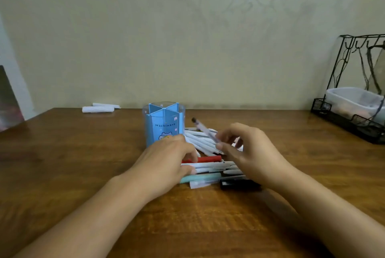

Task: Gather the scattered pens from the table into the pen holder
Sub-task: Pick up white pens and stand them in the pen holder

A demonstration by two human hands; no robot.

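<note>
On wooden table (62,153) by beige wall (125,38), right fingers (224,147) pinching pen (205,130); left fingers' grip unclear.

The table (83,164) is brown wood with a low sheen. The pen holder (164,124) looks like clear and blue glossy plastic. The rack (343,116) is thin black wire.

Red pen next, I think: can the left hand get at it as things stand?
Probably yes. The left hand already rests at the red pen, whose near end lies under its fingertips, and nothing lies on top of the pen.
</note>
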